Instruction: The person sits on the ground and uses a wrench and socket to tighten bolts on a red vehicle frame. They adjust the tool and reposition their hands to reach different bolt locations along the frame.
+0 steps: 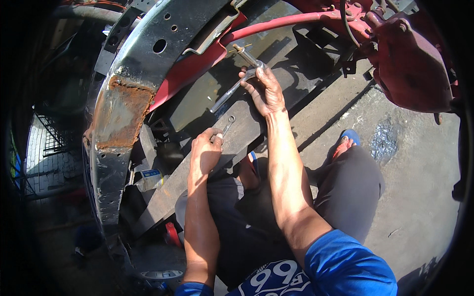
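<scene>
My right hand [267, 93] is closed round a shiny socket wrench [226, 97], raised over the beam at the upper middle. The handle slants down to the left, and a long socket end with a brownish tip [239, 48] points up and left. Whether that tip is a separate piece, I cannot tell. Lower and to the left, my left hand [204, 152] pinches a small ring spanner [230, 123] between thumb and fingers. Its ring end sticks out up and to the right, just above the flat dark beam [240, 129]. The two tools are apart.
A curved black chassis rail [140, 64] with a rusty patch [123, 116] runs down the left. Red metal parts [412, 64] hang at the upper right, joined by a red bar [281, 22]. A can [149, 180] and a red object [173, 234] lie below the rail.
</scene>
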A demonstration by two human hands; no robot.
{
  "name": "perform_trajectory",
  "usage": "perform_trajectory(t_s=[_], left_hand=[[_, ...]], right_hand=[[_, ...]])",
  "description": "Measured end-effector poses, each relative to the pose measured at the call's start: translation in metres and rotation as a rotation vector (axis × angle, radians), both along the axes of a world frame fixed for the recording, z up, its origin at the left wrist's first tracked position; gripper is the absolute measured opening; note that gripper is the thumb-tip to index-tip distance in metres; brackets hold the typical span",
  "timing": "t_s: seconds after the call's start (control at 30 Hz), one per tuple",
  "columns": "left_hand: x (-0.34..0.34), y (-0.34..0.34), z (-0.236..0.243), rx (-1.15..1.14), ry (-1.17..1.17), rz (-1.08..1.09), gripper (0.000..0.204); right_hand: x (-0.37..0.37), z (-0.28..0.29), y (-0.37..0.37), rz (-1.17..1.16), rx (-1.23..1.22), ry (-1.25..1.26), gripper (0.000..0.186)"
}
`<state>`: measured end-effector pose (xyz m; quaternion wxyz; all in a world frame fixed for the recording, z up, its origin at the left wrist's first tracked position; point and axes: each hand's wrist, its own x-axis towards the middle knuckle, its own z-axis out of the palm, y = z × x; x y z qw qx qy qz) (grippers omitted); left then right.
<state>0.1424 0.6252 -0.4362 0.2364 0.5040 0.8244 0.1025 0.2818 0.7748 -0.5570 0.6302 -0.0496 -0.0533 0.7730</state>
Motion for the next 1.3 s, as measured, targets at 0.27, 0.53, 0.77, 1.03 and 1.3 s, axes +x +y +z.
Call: perform_trajectory(t_s=[0.27,0.53,0.77,1.03,1.3], left_hand=[[0.03,-0.01,0.038,0.508,-0.457,-0.096,0.03],[0.064,-0.044,0.049,0.51,-1.006,-0.404,0.031],[0.071,-0.081,0.068,0.597,-1.001,-0.492,0.022],[0.051,-0.12,0.071,0.714,-1.009,-0.408,0.016],[0.016,-0.145,0.071,0.826,-0.909,-0.319,0.018]], right_hand=[[0.087,0.049,-0.063,0.068,0.126,-0.434,0.035],[0.151,0.117,-0.174,0.044,0.316,-0.971,0.044],[0.17,0.146,-0.223,-0.06,0.374,-1.069,0.044],[0.169,0.135,-0.26,-0.15,0.338,-1.021,0.044],[0.161,0.078,-0.284,0.031,0.111,-1.099,0.036]])
